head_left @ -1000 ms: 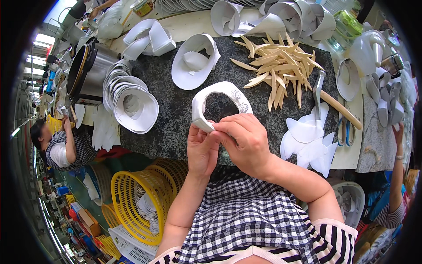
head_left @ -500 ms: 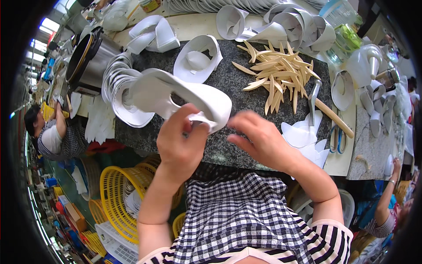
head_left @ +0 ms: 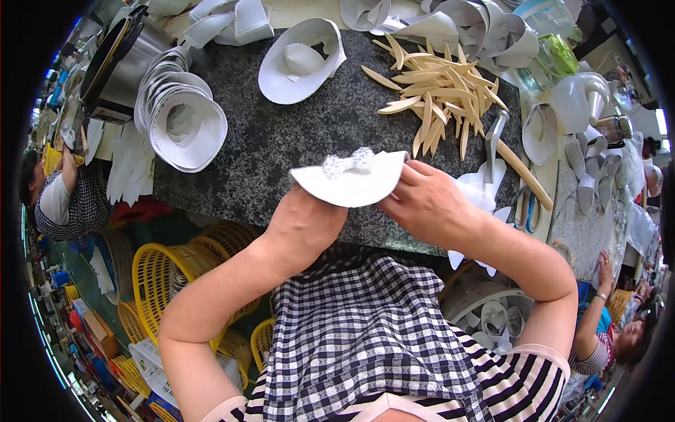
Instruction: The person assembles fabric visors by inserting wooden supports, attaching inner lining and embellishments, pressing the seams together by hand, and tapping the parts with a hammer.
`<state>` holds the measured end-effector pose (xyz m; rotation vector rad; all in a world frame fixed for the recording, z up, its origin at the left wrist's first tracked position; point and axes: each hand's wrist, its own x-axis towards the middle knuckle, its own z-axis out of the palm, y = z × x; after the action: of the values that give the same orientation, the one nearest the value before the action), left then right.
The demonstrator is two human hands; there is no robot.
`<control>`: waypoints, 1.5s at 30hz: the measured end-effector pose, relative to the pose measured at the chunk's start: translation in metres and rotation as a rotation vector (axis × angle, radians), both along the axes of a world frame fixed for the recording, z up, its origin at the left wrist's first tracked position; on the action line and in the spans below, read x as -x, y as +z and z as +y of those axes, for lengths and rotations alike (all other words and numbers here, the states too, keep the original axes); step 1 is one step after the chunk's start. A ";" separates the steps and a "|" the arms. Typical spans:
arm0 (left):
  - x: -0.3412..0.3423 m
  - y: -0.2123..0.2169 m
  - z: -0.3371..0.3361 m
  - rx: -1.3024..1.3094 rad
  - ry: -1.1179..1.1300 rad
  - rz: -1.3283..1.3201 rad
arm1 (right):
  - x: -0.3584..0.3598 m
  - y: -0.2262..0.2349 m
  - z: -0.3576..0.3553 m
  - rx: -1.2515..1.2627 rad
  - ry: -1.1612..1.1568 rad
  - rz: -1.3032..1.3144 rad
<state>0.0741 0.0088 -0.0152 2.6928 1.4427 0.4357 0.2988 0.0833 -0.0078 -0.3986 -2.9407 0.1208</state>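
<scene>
A white curved shoe-upper piece (head_left: 348, 184) is held over the near part of the dark stone slab (head_left: 253, 144). My left hand (head_left: 302, 225) grips its left end from beneath, fingers mostly hidden behind it. At the right end, my right hand (head_left: 429, 204) has its fingers closed on the edge. A whitish speckled patch, partly blurred, shows on the piece's upper edge. Beyond lies another rounded white upper (head_left: 302, 63). To the left leans a nested stack of white uppers (head_left: 186, 130). A heap of beige crescent-shaped pieces (head_left: 439, 91) covers the slab's far right.
A hammer (head_left: 524, 176) with a wooden handle lies at the right, beside blue-handled scissors (head_left: 527, 209) and white cut pieces (head_left: 485, 186). A steel pot (head_left: 116, 70) stands far left. Yellow baskets (head_left: 151, 281) sit below the slab. Other people work at both sides.
The white upper has turned and come nearer my body. My right hand, formerly apart from it, now holds its right end. The view has shifted, so the slab's things appear higher.
</scene>
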 end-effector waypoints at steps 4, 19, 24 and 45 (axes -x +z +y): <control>-0.008 0.003 -0.006 -0.032 -0.075 0.259 | 0.000 -0.015 -0.005 -0.002 -0.021 -0.001; -0.039 -0.040 -0.042 -0.214 0.025 0.472 | -0.016 -0.031 -0.058 -0.089 -0.082 -0.262; -0.023 -0.015 -0.021 0.159 0.118 -0.261 | -0.009 -0.025 -0.040 0.178 -0.091 -0.037; -0.039 -0.045 -0.040 -0.264 0.141 0.586 | 0.015 -0.032 -0.058 -0.129 -0.042 -0.358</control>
<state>0.1128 -0.0311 -0.0605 3.1049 1.8265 -0.2038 0.2841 0.0257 -0.0402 -0.5090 -3.2621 -0.1622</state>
